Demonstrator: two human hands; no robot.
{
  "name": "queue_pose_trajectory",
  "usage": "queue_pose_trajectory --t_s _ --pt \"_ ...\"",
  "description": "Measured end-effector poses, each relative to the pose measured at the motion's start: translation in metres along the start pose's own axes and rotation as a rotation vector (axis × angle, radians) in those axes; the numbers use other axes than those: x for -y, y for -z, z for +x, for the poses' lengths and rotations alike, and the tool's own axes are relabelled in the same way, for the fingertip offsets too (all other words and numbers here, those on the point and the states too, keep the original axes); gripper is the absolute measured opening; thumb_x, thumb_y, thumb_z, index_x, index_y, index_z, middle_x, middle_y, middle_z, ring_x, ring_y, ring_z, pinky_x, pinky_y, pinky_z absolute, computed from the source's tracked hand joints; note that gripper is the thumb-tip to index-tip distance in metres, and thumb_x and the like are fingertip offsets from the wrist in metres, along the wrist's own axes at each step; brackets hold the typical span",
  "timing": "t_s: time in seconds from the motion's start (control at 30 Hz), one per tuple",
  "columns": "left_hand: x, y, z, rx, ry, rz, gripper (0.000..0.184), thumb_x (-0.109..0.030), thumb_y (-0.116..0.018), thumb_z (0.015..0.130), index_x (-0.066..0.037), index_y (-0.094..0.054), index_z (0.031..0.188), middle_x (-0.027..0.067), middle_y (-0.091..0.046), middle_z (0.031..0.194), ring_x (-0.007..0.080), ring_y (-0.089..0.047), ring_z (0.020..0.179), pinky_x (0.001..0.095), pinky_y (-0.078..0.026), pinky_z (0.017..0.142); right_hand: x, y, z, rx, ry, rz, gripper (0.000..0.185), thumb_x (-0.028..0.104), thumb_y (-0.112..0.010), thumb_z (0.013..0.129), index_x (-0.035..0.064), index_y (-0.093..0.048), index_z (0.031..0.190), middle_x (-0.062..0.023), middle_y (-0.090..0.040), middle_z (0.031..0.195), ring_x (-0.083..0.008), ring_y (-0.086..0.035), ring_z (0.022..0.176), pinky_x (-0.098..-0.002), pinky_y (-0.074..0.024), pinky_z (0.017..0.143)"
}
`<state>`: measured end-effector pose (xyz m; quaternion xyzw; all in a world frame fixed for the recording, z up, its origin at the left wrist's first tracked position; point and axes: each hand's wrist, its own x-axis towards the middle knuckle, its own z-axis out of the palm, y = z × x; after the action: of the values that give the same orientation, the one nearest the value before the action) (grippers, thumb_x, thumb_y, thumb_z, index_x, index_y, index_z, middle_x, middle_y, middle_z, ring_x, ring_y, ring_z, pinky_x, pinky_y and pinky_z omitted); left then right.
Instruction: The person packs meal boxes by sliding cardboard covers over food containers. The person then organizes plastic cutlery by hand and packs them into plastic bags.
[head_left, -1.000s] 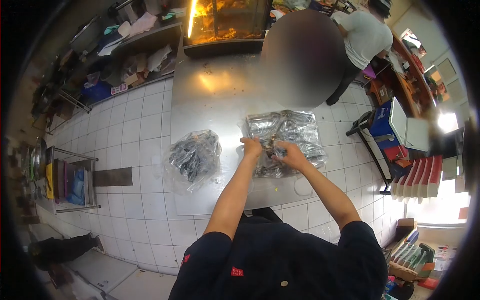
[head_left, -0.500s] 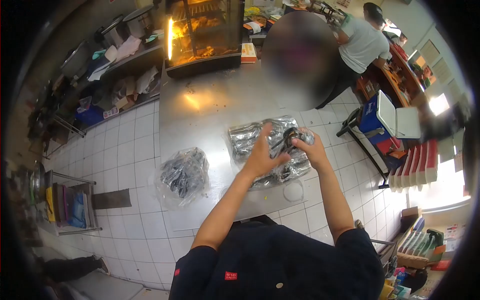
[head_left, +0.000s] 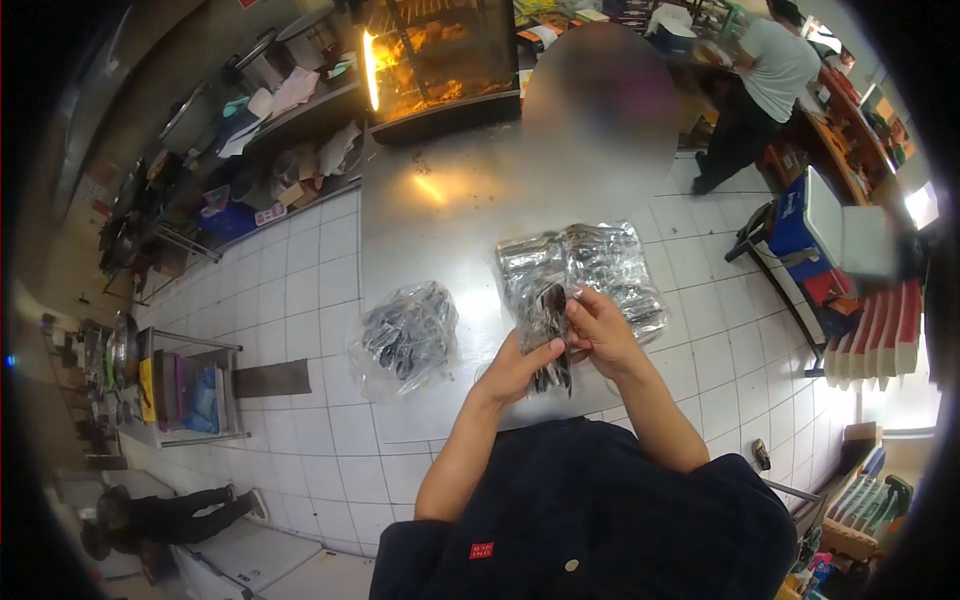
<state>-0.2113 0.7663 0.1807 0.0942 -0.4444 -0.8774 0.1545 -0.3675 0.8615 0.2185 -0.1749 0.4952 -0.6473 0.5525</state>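
Observation:
Both of my hands grip a clear-wrapped packet of dark spoon-like cutlery above the near side of the steel table. My left hand is closed around its left side, with the thumb pressed on the front. On the other side, my right hand pinches the packet near its upper part. Just behind them lies a large clear plastic pack with shiny, dark contents. To the left sits a crumpled clear bag of dark pieces that look like the same cutlery.
A lit food warmer stands at the far end of the steel table. A blue cooler is on the right. One person stands at the far right; another is at lower left. Shelving stands left.
My hands have drawn the cutlery packet toward my body. My left hand, spread before, now grips it. The view has shifted, and the white-shirted person has moved.

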Motion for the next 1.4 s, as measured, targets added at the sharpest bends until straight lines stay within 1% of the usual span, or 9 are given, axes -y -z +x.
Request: queue_pose_trajectory --t_s 0.33,0.47,0.5,0.63,0.83,0.97,1.1,1.23,1.4 --pt "0.043 -0.010 -0.027 -0.634 -0.059 -0.196 0.044 -0.010 -0.071 0.097 0.000 -0.051 0.136 0.0138 -0.071 0.107 0.0245 -0.073 0.097 0.0374 -0.062 0.082 -0.011 -0.009 0.011 -0.319 0.361 0.293 0.016 0.021 -0.048 0.112 0.0068 -0.053 0.118 -0.0011 -0.054 0.085 -0.0030 -0.045 0.058 -0.0192 -0.0390 0.049" --pt "0.035 -0.016 -0.044 -0.560 -0.033 -0.082 0.044 -0.007 -0.076 0.092 0.001 -0.054 0.130 0.0098 -0.070 0.099 0.0221 -0.073 0.087 0.0358 -0.061 0.077 -0.013 -0.005 0.005 -0.046 0.140 -0.014 0.025 0.028 -0.057 0.109 0.0063 -0.056 0.121 0.0060 -0.047 0.081 -0.0017 -0.039 0.060 -0.0205 -0.0317 0.048" --pt "0.035 -0.018 -0.050 -0.515 -0.023 -0.042 0.045 -0.007 -0.077 0.092 0.001 -0.055 0.130 0.0092 -0.069 0.099 0.0216 -0.072 0.087 0.0358 -0.061 0.076 -0.029 -0.004 0.006 0.055 0.383 -0.383 0.023 0.023 -0.069 0.102 0.0054 -0.062 0.115 0.0071 -0.054 0.082 -0.0014 -0.044 0.064 -0.0205 -0.0359 0.050" --pt "0.024 -0.042 -0.057 -0.571 -0.076 -0.097 0.036 -0.005 -0.076 0.094 0.001 -0.058 0.125 0.0069 -0.069 0.104 0.0176 -0.070 0.085 0.0328 -0.059 0.077 -0.043 -0.013 -0.005 0.071 0.041 -0.141 0.016 0.010 -0.076 0.095 0.0057 -0.066 0.107 0.0007 -0.069 0.090 -0.0040 -0.057 0.075 -0.0217 -0.0461 0.056" --pt "0.048 -0.033 -0.059 -0.754 -0.226 -0.088 0.027 -0.007 -0.074 0.096 -0.001 -0.060 0.118 0.0050 -0.068 0.097 0.0166 -0.069 0.083 0.0316 -0.058 0.075 -0.059 -0.027 -0.017 -0.196 0.534 -0.499 0.015 0.014 -0.070 0.101 0.0042 -0.060 0.106 -0.0052 -0.069 0.091 -0.0101 -0.065 0.073 -0.0272 -0.0574 0.068" --pt "0.044 -0.024 -0.071 -0.723 -0.212 -0.150 0.022 -0.018 -0.069 0.101 -0.003 -0.060 0.114 0.0059 -0.068 0.091 0.0168 -0.066 0.080 0.0315 -0.057 0.073 -0.035 -0.055 -0.026 -0.388 0.350 0.160 0.020 0.015 -0.051 0.110 0.0070 -0.045 0.127 -0.0051 -0.065 0.094 -0.0103 -0.057 0.062 -0.0227 -0.0456 0.056" --pt "0.030 -0.025 -0.079 -0.696 -0.141 -0.112 0.032 -0.025 -0.072 0.100 -0.001 -0.060 0.118 0.0079 -0.069 0.092 0.0189 -0.068 0.079 0.0345 -0.059 0.072 -0.025 -0.019 -0.027 -0.099 0.158 0.426 0.024 0.022 -0.063 0.106 0.0064 -0.054 0.121 0.0014 -0.055 0.081 -0.0034 -0.045 0.057 -0.0203 -0.0358 0.051" --pt "0.021 -0.033 -0.081 -0.603 -0.135 -0.016 0.038 -0.019 -0.080 0.093 -0.001 -0.061 0.120 0.0081 -0.071 0.097 0.0188 -0.070 0.081 0.0344 -0.060 0.074 -0.036 -0.033 -0.030 0.029 0.259 -0.303 0.027 0.019 -0.084 0.090 0.0062 -0.065 0.105 0.0069 -0.056 0.084 -0.0027 -0.047 0.070 -0.0212 -0.0384 0.063" --pt "0.033 -0.027 -0.083 -0.692 -0.187 -0.050 0.037 -0.009 -0.081 0.090 -0.002 -0.062 0.121 0.0066 -0.070 0.102 0.0157 -0.069 0.088 0.0307 -0.059 0.075 -0.062 -0.045 -0.029 -0.163 0.343 -0.225 0.023 0.017 -0.082 0.092 0.0054 -0.064 0.101 0.0036 -0.062 0.088 -0.0041 -0.056 0.078 -0.0223 -0.0472 0.070"
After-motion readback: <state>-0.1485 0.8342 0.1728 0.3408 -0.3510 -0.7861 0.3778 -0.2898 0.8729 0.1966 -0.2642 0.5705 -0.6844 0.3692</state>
